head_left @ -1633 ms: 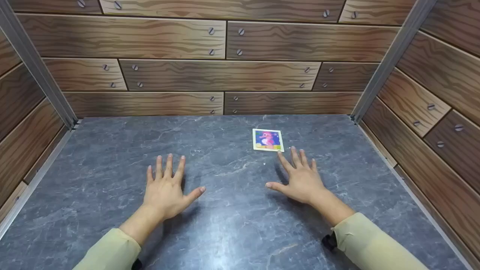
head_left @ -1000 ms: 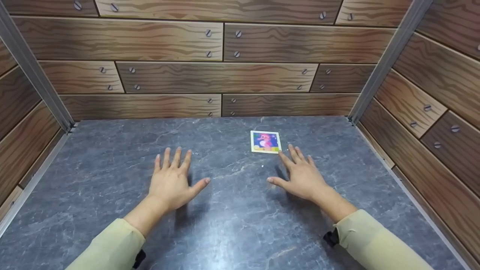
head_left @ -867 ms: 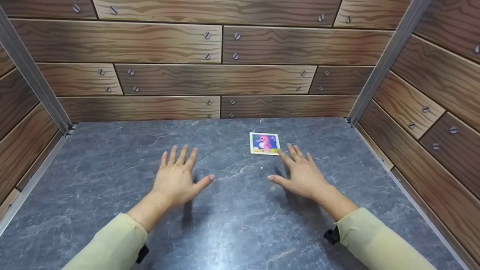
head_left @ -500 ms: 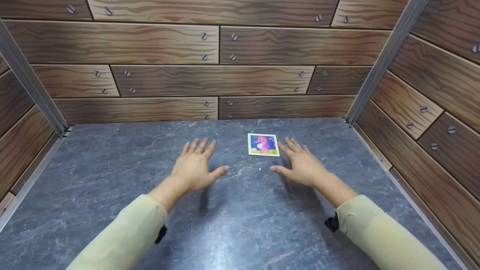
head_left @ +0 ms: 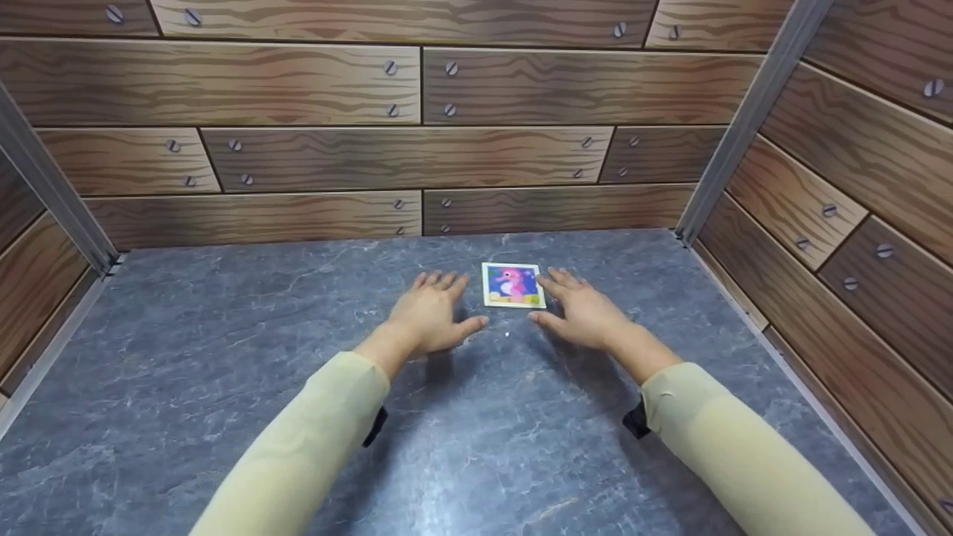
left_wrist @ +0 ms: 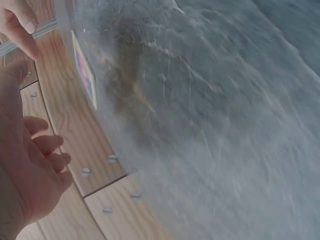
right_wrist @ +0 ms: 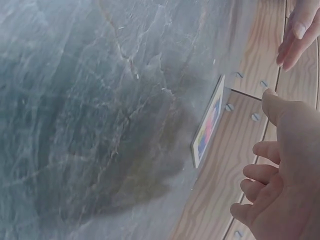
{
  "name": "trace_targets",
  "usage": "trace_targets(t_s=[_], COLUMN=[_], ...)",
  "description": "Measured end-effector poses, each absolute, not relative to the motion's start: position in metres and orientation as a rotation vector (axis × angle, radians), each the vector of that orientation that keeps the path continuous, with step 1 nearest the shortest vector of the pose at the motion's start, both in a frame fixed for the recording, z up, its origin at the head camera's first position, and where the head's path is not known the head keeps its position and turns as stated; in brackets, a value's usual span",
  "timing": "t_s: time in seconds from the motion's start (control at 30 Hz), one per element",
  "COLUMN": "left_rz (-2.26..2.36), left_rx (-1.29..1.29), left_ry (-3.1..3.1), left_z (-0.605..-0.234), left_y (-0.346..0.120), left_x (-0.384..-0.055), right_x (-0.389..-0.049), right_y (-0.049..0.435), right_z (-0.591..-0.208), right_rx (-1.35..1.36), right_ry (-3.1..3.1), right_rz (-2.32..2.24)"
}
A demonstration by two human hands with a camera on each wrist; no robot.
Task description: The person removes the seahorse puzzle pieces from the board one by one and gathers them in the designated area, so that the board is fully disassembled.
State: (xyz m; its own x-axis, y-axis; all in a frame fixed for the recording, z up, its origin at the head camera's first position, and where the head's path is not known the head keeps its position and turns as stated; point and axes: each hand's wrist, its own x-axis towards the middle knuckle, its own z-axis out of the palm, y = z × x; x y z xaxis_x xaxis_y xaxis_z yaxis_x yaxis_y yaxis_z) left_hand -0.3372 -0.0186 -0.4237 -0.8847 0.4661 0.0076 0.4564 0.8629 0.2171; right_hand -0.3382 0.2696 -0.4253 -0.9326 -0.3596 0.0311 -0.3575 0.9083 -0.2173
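A square, pale-bordered picture tile with a pink seahorse on blue lies flat on the grey marbled table. My left hand is just left of it, fingers extended and thumb spread. On its other side is my right hand, its index fingertip overlapping the tile's right edge in the head view. Both wrist views show the hands raised off the table and apart from the tile; neither holds anything. In the right wrist view the tile appears as a thin, raised-edge square.
A wood-plank-patterned wall stands at the back, with similar panels at the sides. Grey metal posts mark the corners. A tiny white speck lies in front of the tile.
My left hand has moved right and forward, close to the tile's left side. The right hand has shifted slightly forward and left. The tile stays in place on the table while the view shifts.
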Motion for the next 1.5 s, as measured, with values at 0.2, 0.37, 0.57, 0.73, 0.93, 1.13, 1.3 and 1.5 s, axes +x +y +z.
trace_targets(t_s=[0.2, 0.37, 0.57, 0.73, 0.93, 1.13, 1.3, 1.5], left_rz=[0.333, 0.326, 0.240, 0.155, 0.133, 0.128, 0.134, 0.160], left_rx=[0.799, 0.817, 0.819, 0.833, 0.821, 0.786, 0.792, 0.820], left_ry=[2.956, 2.924, 2.882, 2.854, 2.803, 2.769, 2.770, 2.774], left_z=[-0.437, -0.443, -0.447, -0.450, -0.450, -0.452, -0.453, -0.455], left_y=[-0.005, 0.006, 0.015, 0.020, 0.024, 0.024, 0.024, 0.025], left_x=[-0.351, -0.356, -0.358, -0.361, -0.363, -0.362, -0.364, -0.366], right_x=[-0.346, -0.351, -0.354, -0.352, -0.352, -0.351, -0.352, -0.351], right_y=[0.270, 0.271, 0.273, 0.272, 0.271, 0.271, 0.270, 0.269], right_z=[-0.431, -0.435, -0.444, -0.447, -0.449, -0.453, -0.452, -0.451], right_rx=[-0.572, -0.597, -0.613, -0.646, -0.654, -0.648, -0.661, -0.690], right_ry=[3.039, 3.029, 2.993, 2.982, 2.927, 2.870, 2.867, 2.877], right_rz=[-0.361, -0.371, -0.361, -0.368, -0.344, -0.320, -0.320, -0.312])
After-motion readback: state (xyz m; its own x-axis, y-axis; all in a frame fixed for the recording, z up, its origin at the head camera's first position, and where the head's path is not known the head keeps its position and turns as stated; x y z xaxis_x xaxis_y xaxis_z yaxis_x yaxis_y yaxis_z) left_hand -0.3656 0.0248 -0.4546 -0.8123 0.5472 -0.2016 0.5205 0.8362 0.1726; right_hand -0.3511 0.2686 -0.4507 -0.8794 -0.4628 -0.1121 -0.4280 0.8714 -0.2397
